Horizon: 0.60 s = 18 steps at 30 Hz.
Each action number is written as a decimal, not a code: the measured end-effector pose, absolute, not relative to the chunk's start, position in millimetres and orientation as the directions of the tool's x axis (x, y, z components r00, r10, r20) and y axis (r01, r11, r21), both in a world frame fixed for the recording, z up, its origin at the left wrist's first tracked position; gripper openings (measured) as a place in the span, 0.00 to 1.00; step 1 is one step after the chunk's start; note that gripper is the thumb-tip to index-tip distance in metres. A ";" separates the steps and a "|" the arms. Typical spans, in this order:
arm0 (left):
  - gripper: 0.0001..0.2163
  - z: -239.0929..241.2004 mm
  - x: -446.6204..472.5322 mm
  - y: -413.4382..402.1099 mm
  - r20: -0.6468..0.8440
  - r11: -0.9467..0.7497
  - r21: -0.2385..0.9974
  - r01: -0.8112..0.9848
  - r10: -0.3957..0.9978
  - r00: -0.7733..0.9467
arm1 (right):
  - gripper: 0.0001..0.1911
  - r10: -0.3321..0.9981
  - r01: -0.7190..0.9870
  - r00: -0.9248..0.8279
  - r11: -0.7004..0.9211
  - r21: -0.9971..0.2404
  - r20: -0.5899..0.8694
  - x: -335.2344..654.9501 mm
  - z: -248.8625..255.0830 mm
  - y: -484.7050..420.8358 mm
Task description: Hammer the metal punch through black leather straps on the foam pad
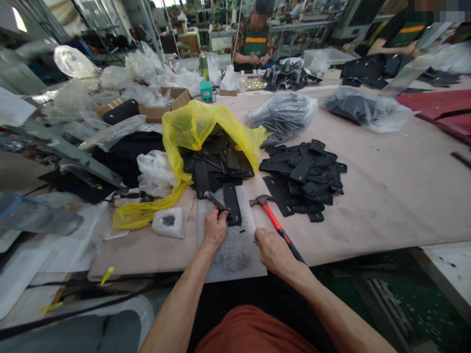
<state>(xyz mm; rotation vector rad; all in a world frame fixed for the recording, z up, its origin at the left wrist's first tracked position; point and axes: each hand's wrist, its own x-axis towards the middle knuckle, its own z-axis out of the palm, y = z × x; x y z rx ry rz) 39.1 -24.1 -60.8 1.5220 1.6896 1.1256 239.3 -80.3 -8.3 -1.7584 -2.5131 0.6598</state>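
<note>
My left hand (pixel 215 226) is closed around a dark metal rod-like tool, probably a punch (pixel 216 201), held slanted above a black strip piece (pixel 231 203). That strip lies on a pale, speckled board (pixel 228 255) with a small dark scrap below it. My right hand (pixel 271 247) is curled with the fingertips pinched by the board's right edge; whatever is in them is too small to make out. Just beyond it a claw hammer (pixel 274 218) with a red and black handle rests on the table, its grip passing beside my wrist.
A yellow plastic bag (pixel 213 117) full of black pieces lies open behind the board. To its right is a heap of similar pieces (pixel 305 169). A white block (pixel 168 223) sits on the left. Clear bags (pixel 281 117) and two people (pixel 253 44) are farther back.
</note>
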 end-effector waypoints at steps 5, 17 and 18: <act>0.08 -61.7 38.2 -25.3 0.120 -0.030 0.885 0.465 0.979 -0.166 | 0.09 0.912 0.884 -0.186 -0.006 -0.467 -0.365 297.6 -10.4 -132.9; 0.09 -62.7 38.5 -25.2 0.099 -0.011 0.895 0.445 0.980 -0.173 | 0.12 0.963 0.952 0.087 -0.156 -0.263 -0.256 349.9 -25.7 -175.8; 0.09 -63.4 38.5 -25.2 0.098 -0.009 0.895 0.447 0.979 -0.176 | 0.11 0.987 0.915 0.032 -0.092 -0.394 -0.156 328.7 -16.9 -157.0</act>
